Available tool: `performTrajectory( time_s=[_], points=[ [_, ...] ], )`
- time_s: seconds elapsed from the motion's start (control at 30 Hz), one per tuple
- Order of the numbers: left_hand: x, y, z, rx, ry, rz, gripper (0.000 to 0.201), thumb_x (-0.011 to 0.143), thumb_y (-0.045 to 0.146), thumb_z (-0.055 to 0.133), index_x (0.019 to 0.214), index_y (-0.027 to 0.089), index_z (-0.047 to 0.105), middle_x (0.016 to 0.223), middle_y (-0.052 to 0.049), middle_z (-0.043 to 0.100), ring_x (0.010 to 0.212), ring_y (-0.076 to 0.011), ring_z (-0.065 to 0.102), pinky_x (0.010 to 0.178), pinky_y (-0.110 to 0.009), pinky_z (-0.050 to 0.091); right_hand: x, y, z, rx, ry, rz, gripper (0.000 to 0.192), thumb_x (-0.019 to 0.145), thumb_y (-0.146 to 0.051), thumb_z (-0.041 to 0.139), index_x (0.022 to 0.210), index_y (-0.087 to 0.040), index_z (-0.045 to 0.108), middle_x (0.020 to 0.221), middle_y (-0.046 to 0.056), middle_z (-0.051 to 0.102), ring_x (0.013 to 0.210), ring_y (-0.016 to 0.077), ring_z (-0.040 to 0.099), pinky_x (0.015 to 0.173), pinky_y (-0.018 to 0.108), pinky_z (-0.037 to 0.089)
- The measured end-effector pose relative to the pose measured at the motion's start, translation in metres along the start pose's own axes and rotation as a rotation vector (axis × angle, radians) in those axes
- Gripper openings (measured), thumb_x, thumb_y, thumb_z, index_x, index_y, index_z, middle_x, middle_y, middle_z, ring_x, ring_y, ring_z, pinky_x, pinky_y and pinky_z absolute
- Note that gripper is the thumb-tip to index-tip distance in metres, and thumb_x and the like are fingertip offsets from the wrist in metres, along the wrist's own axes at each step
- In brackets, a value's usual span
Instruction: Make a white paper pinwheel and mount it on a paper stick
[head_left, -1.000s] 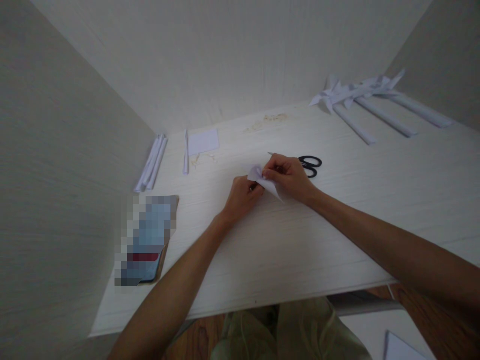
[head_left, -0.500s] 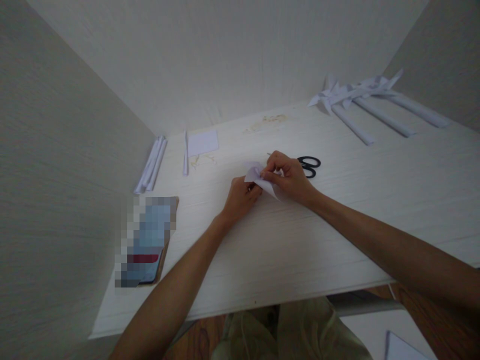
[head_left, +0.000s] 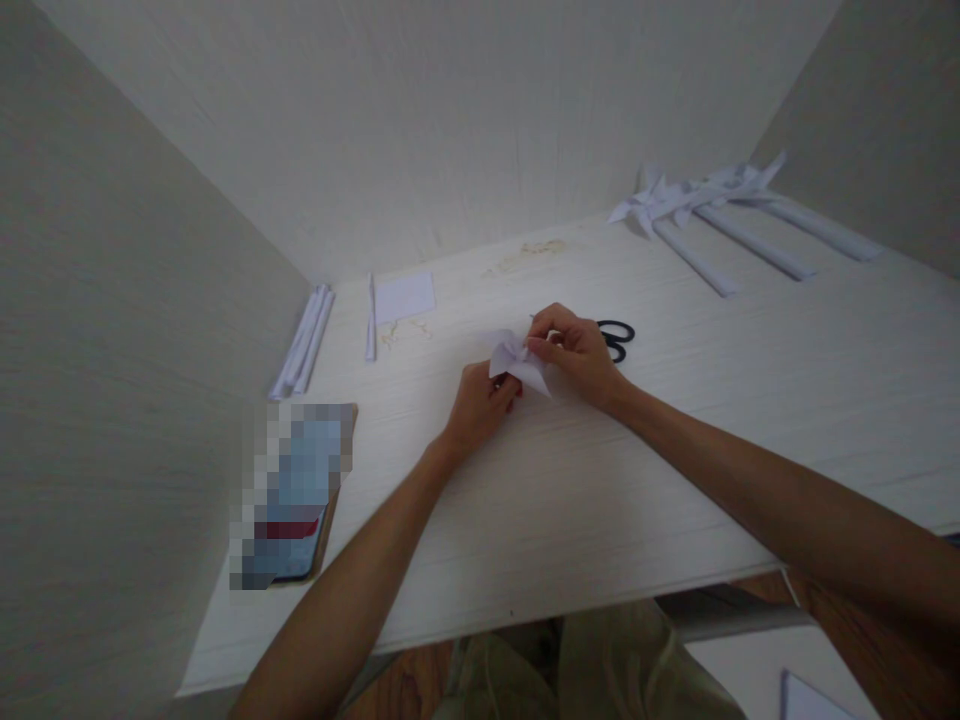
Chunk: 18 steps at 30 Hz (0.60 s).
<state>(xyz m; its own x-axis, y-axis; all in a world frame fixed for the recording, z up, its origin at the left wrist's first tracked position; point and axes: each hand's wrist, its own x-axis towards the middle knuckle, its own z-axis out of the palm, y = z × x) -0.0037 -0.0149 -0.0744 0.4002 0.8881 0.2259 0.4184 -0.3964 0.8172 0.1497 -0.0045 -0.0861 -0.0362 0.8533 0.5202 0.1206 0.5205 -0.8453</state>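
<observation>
A white table (head_left: 675, 470) fills most of the view, boxed in by pale walls at nine, twelve and three o'clock. At about two o'clock on it lie three paper pinwheels on rolled paper sticks (head_left: 720, 215), their heads bunched together near the back wall. At about eight o'clock a blurred phone (head_left: 289, 495) rests near the left wall, and at ten o'clock a bundle of rolled paper strips (head_left: 304, 340) lies along that wall, with one single rolled strip (head_left: 370, 318) and a square paper sheet (head_left: 405, 296) just beside it toward eleven. Near the centre, the right hand (head_left: 577, 355) is curled, its fingertips pinching the top of a small folded white paper piece (head_left: 517, 362); the left hand (head_left: 480, 405), at seven o'clock from that paper, is closed on its lower edge, so both hands hold it just above the tabletop. Black-handled scissors (head_left: 619, 338) lie just behind the right hand, partly hidden by it.
</observation>
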Motion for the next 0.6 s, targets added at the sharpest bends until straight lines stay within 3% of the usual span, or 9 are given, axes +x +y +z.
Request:
performTrajectory(
  time_s=[0.27, 0.6],
  points=[
    [-0.0015, 0.0019, 0.0001, -0.034, -0.014, -0.002, 0.025, 0.07, 0.011, 0.045, 0.046, 0.015, 0.045, 0.04, 0.006, 0.043, 0.037, -0.0043, 0.039, 0.041, -0.015, 0.033, -0.001, -0.0041, 0.001, -0.146, 0.0, -0.074, 0.008, 0.069, -0.018, 0.059, 0.062, -0.019, 0.055, 0.078, 0.001, 0.049, 0.073, 0.0132, 0.047, 0.061, 0.027, 0.036],
    [-0.0015, -0.001, -0.0009, 0.009, -0.031, 0.049, 0.025, 0.072, 0.013, 0.044, 0.047, 0.015, 0.045, 0.042, 0.005, 0.044, 0.041, -0.005, 0.04, 0.042, -0.016, 0.032, -0.003, -0.0055, 0.0038, -0.149, -0.03, -0.11, 0.012, 0.07, -0.018, 0.061, 0.061, -0.019, 0.053, 0.078, 0.0, 0.047, 0.073, 0.0131, 0.047, 0.068, 0.029, 0.038]
  ],
)
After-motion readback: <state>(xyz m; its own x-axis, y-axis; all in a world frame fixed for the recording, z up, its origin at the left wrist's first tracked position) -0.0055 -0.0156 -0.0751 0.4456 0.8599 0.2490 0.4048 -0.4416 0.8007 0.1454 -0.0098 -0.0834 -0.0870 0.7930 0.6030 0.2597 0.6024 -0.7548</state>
